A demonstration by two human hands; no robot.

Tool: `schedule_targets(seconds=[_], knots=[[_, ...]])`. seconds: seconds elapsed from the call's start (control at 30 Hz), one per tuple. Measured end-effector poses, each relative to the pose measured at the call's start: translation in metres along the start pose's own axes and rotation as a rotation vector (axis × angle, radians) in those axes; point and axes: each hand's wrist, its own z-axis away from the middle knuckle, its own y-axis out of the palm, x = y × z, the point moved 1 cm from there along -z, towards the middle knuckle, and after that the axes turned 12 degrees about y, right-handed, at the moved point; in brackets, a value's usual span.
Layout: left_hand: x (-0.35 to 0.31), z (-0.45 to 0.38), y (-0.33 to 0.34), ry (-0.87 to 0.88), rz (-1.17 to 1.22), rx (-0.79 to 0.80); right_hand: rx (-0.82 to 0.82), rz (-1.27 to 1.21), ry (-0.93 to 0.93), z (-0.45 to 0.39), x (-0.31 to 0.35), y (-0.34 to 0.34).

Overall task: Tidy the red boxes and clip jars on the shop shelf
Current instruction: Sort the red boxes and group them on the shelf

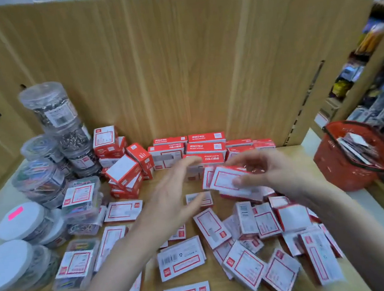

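Dozens of red boxes [243, 234] are lying scattered across the wooden shelf [179, 75] I'm watching, clip jars [50, 136] stacking at its left. My right hand [267, 173] is pinching one small box [231, 181]; my left hand [175, 194] is hovering beside it, fingers straight, holding nothing.

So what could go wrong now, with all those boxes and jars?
The right hand pinches a few red boxes at once, so one might slip out. The clip jars at the left are stacked tall and leaning, so a bump from the left hand could topple them.
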Motion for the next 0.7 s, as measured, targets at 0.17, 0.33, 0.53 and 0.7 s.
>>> schedule_targets(seconds=[0.17,0.33,0.53,0.7], knots=[[0.003,-0.032,0.035,0.330,-0.345,-0.022,-0.367,-0.148,-0.083,0.001,-0.015,-0.065],[0.007,-0.054,0.059,0.470,-0.591,0.101,-0.437,0.305,-0.133,-0.014,-0.030,-0.073],[0.006,-0.051,0.084,0.515,-0.599,0.215,-0.356,0.555,-0.213,-0.043,-0.038,-0.054],[0.006,-0.055,0.083,0.423,-0.568,0.309,-0.331,0.558,-0.232,-0.054,-0.041,-0.051]])
